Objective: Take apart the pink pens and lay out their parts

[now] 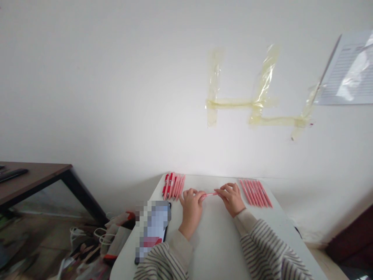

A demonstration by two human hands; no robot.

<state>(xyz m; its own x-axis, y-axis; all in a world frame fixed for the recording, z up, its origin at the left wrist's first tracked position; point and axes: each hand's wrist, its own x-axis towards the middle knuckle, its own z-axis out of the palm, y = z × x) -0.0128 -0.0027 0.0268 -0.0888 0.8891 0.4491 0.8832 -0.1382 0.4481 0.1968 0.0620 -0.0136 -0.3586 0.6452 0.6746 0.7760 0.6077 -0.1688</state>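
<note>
Between both hands, level above the white table (218, 249), is a slim pink pen (210, 194). My left hand (192, 208) pinches its left end, and my right hand (231, 197) grips its right end with thumb and fingertips. Whether the pen is in one piece or two cannot be made out. Left of my left hand lies a group of red and pink pens (174, 186), side by side. A row of several pink pens (255, 193) lies to the right of my right hand.
A phone (154, 229), its screen blurred out, lies on the table's left side. Bags and loose items (99, 245) cover the floor at left, below a brown desk (37, 175). The white wall (116, 97) behind carries yellowed tape (233, 104) and a paper sheet (335, 85).
</note>
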